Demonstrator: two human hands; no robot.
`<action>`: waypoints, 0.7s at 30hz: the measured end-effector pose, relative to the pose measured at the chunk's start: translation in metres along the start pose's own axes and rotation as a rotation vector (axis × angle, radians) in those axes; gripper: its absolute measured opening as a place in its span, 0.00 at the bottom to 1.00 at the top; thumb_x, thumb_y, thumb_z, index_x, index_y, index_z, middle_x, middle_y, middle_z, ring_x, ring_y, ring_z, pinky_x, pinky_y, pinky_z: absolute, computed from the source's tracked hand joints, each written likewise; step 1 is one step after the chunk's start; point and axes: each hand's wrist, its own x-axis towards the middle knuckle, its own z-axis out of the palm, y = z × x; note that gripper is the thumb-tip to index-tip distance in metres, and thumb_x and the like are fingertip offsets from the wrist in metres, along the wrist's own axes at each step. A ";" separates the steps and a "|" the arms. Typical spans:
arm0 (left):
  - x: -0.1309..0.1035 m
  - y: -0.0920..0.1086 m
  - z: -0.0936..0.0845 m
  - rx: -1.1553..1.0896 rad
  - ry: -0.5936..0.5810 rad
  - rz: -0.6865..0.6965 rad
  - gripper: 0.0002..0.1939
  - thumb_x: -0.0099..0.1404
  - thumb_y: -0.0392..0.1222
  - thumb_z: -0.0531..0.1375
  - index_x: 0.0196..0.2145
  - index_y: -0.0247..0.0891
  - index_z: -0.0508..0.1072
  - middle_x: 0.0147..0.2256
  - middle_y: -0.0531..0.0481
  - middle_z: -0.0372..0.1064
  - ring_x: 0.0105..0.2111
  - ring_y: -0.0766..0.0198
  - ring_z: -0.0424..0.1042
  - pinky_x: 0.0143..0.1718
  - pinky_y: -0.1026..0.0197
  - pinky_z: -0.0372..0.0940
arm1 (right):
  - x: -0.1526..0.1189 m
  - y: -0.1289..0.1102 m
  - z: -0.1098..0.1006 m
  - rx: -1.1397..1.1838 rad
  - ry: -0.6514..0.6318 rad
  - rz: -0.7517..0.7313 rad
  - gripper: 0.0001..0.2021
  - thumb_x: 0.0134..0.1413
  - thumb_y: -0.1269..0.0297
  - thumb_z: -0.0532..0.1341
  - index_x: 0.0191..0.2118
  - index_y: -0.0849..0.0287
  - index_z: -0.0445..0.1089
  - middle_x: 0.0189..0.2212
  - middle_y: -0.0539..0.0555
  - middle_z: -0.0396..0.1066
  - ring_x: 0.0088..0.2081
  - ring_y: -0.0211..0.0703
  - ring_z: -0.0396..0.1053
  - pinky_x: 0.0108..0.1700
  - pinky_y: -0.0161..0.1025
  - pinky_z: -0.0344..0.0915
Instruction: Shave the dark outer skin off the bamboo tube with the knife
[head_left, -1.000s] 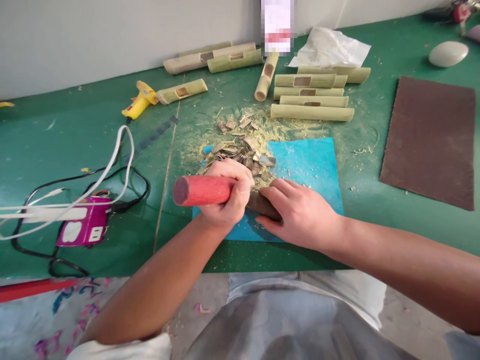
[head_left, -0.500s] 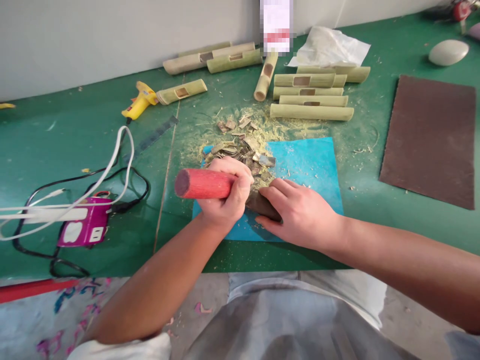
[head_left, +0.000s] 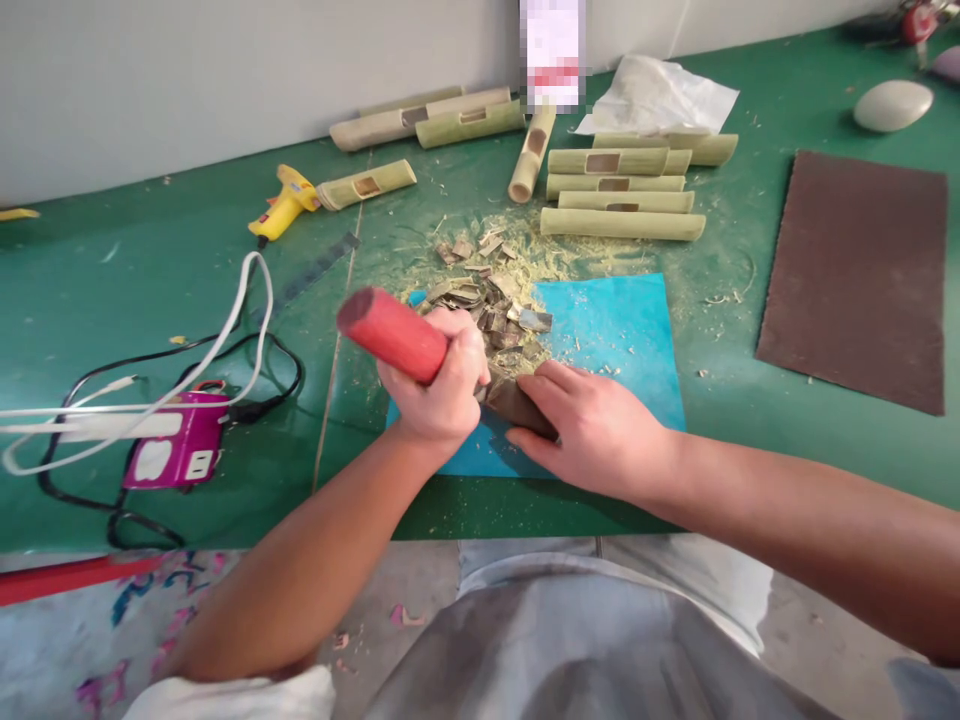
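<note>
My left hand [head_left: 442,385] is wrapped around the thick red handle [head_left: 394,335] of a tool, whose working end is hidden behind the fist. The handle slants up to the left. My right hand [head_left: 607,430] is closed over a dark brown, rounded piece [head_left: 519,408] that looks like a length of bamboo, pressed down on a blue sheet [head_left: 615,320]. Its near end lies close to my left fist. Just beyond both hands is a heap of thin bamboo chips [head_left: 499,315] with pale shavings around it.
Cut bamboo tubes [head_left: 622,223] with square openings lie at the back. To the left are a yellow hot glue gun [head_left: 281,212] and a purple power strip [head_left: 176,440] with tangled cords. A brown mat [head_left: 855,280] and a whitish oval object [head_left: 892,106] are on the right.
My left fist has shifted slightly left and the red handle has tipped, its butt end now higher. The right hand stays on the brown piece, nearly unmoved.
</note>
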 end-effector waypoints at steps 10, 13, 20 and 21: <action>0.007 0.001 0.011 -0.056 0.057 0.164 0.18 0.73 0.48 0.61 0.26 0.40 0.66 0.20 0.58 0.63 0.20 0.69 0.67 0.25 0.63 0.64 | 0.000 0.002 0.000 -0.008 -0.003 0.025 0.15 0.62 0.57 0.64 0.46 0.66 0.75 0.40 0.62 0.75 0.41 0.52 0.74 0.39 0.44 0.69; 0.006 0.001 0.010 -0.022 0.045 0.178 0.17 0.73 0.48 0.61 0.27 0.40 0.67 0.22 0.58 0.65 0.21 0.69 0.68 0.26 0.62 0.65 | -0.001 0.002 0.000 -0.037 0.020 0.014 0.15 0.63 0.56 0.64 0.44 0.65 0.75 0.39 0.62 0.75 0.40 0.52 0.74 0.39 0.44 0.69; 0.004 -0.003 0.006 0.005 -0.019 0.195 0.15 0.73 0.47 0.61 0.29 0.39 0.69 0.24 0.56 0.67 0.24 0.68 0.69 0.27 0.62 0.65 | -0.004 0.000 0.000 -0.113 0.092 -0.017 0.13 0.60 0.57 0.66 0.43 0.63 0.74 0.43 0.63 0.74 0.40 0.52 0.72 0.37 0.45 0.70; 0.004 -0.004 0.005 0.016 -0.039 0.186 0.14 0.73 0.47 0.61 0.30 0.39 0.69 0.24 0.56 0.67 0.25 0.67 0.69 0.28 0.62 0.65 | -0.004 0.000 0.000 -0.123 0.094 -0.016 0.13 0.60 0.58 0.66 0.43 0.63 0.75 0.42 0.63 0.74 0.39 0.52 0.72 0.37 0.45 0.70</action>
